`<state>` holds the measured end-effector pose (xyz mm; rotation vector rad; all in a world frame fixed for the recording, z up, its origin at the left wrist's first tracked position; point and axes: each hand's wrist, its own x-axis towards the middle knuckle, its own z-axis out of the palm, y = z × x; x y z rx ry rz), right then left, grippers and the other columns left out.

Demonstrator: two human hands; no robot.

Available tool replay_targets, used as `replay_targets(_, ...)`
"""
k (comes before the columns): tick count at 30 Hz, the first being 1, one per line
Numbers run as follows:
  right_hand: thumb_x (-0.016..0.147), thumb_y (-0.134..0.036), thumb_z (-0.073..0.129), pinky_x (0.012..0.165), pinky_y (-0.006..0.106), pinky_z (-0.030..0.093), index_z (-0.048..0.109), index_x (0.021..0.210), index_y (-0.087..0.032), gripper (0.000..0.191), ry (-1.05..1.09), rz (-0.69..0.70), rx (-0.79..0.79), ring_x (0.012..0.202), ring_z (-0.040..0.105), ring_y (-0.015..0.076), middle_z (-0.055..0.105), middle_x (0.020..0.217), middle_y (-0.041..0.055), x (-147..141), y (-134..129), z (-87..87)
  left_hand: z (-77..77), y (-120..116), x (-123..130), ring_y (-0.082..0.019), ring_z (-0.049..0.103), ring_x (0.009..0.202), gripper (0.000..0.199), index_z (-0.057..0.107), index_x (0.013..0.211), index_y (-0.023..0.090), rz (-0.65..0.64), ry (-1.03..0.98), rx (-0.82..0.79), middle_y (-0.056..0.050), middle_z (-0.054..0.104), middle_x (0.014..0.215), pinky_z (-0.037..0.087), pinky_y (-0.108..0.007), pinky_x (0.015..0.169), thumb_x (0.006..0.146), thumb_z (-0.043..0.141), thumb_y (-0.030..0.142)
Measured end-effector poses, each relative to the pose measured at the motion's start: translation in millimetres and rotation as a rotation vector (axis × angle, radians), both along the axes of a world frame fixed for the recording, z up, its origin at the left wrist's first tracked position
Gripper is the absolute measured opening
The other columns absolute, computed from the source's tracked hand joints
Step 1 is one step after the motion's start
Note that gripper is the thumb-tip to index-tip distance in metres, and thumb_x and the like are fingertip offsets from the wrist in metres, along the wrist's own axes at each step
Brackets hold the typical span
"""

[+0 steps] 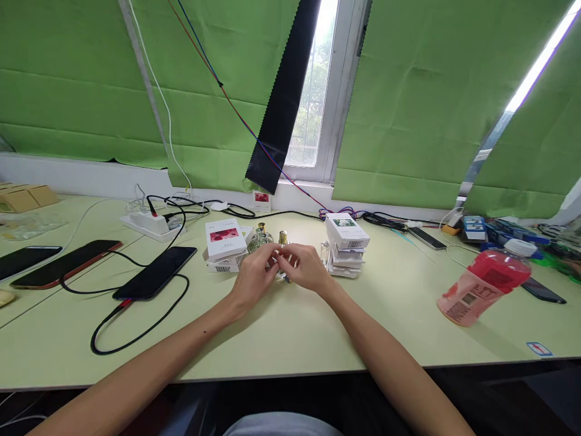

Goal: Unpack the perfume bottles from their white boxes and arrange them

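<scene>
My left hand (256,271) and my right hand (306,266) meet above the middle of the table, their fingertips together. The fingers of both are closed in a pinch, and whatever they hold is too small or hidden to name. Just behind them stand small glass bottles with gold tops, one (282,237) upright at the fingertips and another (260,235) behind my left hand. White boxes with a red picture (226,238) are piled on the left. A taller stack of white boxes (347,232) rises on the right, with a clear glass bottle (324,252) beside it.
Phones (157,272) and black cables lie at the left, near a white power strip (152,224). A pink drink bottle (485,281) stands tilted in view at the right. Cables run along the back of the table (390,315), below green blinds (454,109).
</scene>
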<state>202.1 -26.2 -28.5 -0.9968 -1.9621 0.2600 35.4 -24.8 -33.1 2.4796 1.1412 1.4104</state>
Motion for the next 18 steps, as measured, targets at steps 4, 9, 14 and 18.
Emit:
replay_targets(4,0.091,-0.021,0.055,0.066,0.021,0.047,0.071,0.095,-0.021,0.016,0.031,0.042,0.01,0.065,0.061,0.0104,0.071,0.078,-0.002,-0.9,-1.0,-0.7,0.3,-1.5,0.7,-0.014,0.067,0.076,0.021,0.059,0.107,0.023,0.0,-0.002,-0.012,0.0,0.072,0.091,0.053,-0.025,0.066,0.089,0.053,0.015)
replay_targets(9,0.092,-0.021,0.054,0.066,0.021,0.048,0.072,0.101,-0.021,0.02,0.064,0.065,-0.012,0.069,0.063,0.0111,0.073,0.081,-0.0011,-1.7,-0.2,-2.5,1.6,-2.5,1.1,-0.014,0.067,0.078,0.018,0.058,0.106,0.023,0.005,0.004,-0.016,0.0,0.071,0.093,0.051,-0.025,0.065,0.089,0.053,0.017)
replay_targets(14,0.09,-0.022,0.055,0.065,0.023,0.049,0.072,0.099,-0.02,0.019,0.107,0.048,0.015,0.07,0.064,0.0122,0.072,0.08,0.0009,-0.3,2.9,-2.2,3.0,-4.4,2.7,-0.012,0.062,0.07,0.02,0.055,0.109,0.023,0.027,0.016,-0.036,-0.001,0.068,0.098,0.049,-0.026,0.063,0.089,0.054,0.021)
replay_targets(18,0.093,-0.025,0.054,0.066,0.024,0.049,0.07,0.093,-0.019,0.017,0.117,-0.021,0.079,0.071,0.062,0.0127,0.071,0.085,0.0032,5.6,8.3,-1.4,1.6,-5.7,4.9,-0.011,0.061,0.067,0.026,0.052,0.114,0.023,0.08,0.016,-0.043,-0.002,0.063,0.107,0.047,-0.027,0.062,0.089,0.057,0.025)
